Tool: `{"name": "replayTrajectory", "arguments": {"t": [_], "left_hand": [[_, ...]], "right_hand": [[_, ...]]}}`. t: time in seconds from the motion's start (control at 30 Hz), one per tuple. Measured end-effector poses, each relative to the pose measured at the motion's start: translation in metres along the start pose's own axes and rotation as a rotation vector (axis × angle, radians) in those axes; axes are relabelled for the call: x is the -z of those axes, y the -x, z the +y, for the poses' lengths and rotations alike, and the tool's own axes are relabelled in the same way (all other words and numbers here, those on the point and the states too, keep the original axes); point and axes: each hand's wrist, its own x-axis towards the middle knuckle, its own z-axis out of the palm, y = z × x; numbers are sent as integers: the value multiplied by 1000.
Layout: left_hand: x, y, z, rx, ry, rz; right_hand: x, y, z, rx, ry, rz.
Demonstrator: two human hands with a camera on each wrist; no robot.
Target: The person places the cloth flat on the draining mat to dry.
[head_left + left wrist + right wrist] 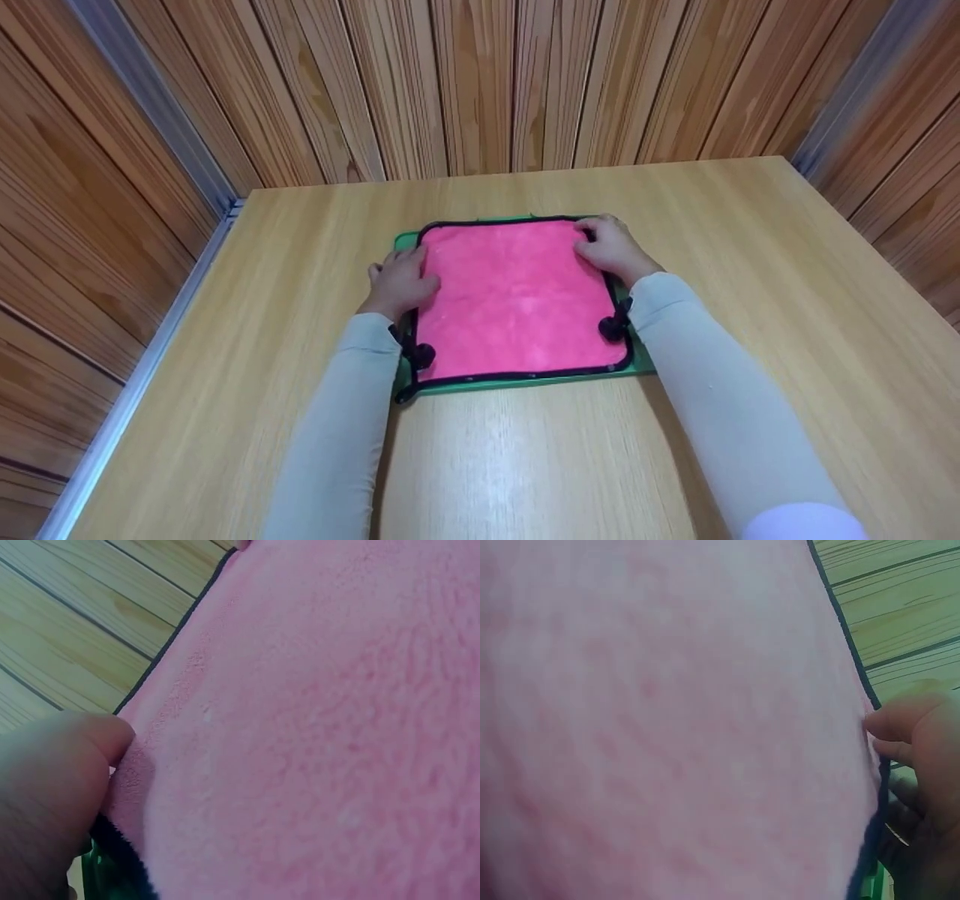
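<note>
A pink cloth with black edging lies spread over a flat green board or tray, whose rim shows around it. My left hand pinches the cloth's left edge, thumb on the pink side and the other fingers beyond the border. At the far right corner, my right hand pinches the border between thumb and fingers. In the left wrist view the cloth bends beside the thumb. The right wrist view has fingertips gripping the black-edged side. Most of the green surface is hidden beneath the cloth.
All this sits on a light wooden table, backed by a wood-plank wall. Grey metal strips run along the left side. Dark round wrist cameras overlap the cloth's sides in the head view.
</note>
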Motion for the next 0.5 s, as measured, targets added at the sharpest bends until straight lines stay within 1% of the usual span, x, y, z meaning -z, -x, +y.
{"name": "replayTrajectory", "arguments": {"t": [0.07, 0.2, 0.33, 0.4, 0.5], "left_hand": [[-1, -2, -1, 19, -2, -14], [-2, -3, -1, 41, -17, -35], [-2, -1, 1, 46, -31, -39], [-1, 2, 2, 38, -27, -32], [3, 7, 4, 28, -21, -35]], "right_hand": [[0, 0, -2, -20, 22, -26], [1, 0, -4, -34, 78, -67], [2, 1, -6, -26, 128, -76], [3, 2, -8, -20, 132, -75], [7, 4, -14, -17, 102, -89]]}}
